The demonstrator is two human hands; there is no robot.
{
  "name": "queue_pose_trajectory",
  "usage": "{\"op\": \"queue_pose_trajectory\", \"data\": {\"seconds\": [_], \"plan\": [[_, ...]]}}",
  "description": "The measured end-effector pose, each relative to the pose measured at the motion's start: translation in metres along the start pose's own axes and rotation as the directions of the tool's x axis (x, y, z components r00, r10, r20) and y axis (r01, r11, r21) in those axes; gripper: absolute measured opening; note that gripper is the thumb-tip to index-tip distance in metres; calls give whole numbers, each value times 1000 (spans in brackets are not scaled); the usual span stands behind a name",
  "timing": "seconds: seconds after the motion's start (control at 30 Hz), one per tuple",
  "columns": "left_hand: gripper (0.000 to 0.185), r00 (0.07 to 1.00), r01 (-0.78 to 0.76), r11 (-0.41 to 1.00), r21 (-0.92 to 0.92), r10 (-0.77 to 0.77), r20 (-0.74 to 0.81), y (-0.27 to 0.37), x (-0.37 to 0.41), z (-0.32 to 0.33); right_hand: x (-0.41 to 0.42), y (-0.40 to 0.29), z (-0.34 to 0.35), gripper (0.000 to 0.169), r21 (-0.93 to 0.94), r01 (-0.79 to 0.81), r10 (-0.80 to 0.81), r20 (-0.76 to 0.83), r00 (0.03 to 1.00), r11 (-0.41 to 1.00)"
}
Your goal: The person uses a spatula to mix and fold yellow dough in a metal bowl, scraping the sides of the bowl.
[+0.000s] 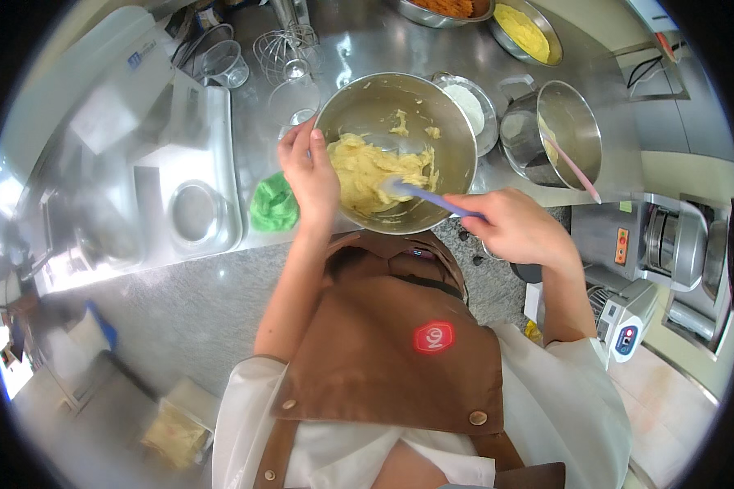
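A large stainless steel mixing bowl (440, 110) stands near the front edge of the steel counter and holds pale yellow dough or batter (373, 171). My left hand (309, 171) grips the bowl's left rim, thumb over the edge. In my right hand (514, 226) is the handle of a blue-purple spatula (434, 198), whose blade rests in the yellow mixture. A crumpled green cloth (274, 203) lies just left of the bowl, beside my left wrist. Right of the bowl, a dish of white powder (467, 110) is partly hidden behind its rim.
A steel pot (520, 143) with a pink-handled spatula (572, 165) stands at right. Farther back are bowls of orange (446, 7) and yellow (523, 33) food. A wire whisk (287, 52) and clear plastic cups (225, 64) lie back left; a white tray (235, 165) is at left.
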State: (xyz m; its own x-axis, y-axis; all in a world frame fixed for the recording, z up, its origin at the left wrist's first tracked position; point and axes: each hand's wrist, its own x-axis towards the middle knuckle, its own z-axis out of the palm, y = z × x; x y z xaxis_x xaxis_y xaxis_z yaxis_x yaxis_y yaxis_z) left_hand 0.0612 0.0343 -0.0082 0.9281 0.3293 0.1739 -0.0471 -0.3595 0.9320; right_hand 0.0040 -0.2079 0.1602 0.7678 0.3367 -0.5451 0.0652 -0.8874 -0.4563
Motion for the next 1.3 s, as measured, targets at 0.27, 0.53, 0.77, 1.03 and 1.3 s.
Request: {"op": "queue_pose_trajectory", "data": {"seconds": [0.27, 0.53, 0.77, 1.03, 1.3], "plan": [[36, 995, 99, 987, -128, -95, 39, 14, -3, -7, 36, -10, 39, 29, -7, -93, 90, -216, 972, 996], [46, 997, 55, 949, 311, -70, 39, -59, -46, -97, 5, -16, 33, 29, -45, -92, 41, -649, 760, 995], [55, 956, -258, 490, 832, 7, 293, -119, -73, -81, 0, -26, 48, 33, 157, 46, 75, -683, 726, 987], [26, 910, 402, 916, -9, -398, 113, -109, -22, -119, -20, -66, 57, 33, 300, 347, -83, -639, 765, 889], [31, 807, 571, 486, -662, -483, 341, -22, -31, -154, 81, -87, 156, 53, 674, 507, -357, -363, 860, 537]]}}
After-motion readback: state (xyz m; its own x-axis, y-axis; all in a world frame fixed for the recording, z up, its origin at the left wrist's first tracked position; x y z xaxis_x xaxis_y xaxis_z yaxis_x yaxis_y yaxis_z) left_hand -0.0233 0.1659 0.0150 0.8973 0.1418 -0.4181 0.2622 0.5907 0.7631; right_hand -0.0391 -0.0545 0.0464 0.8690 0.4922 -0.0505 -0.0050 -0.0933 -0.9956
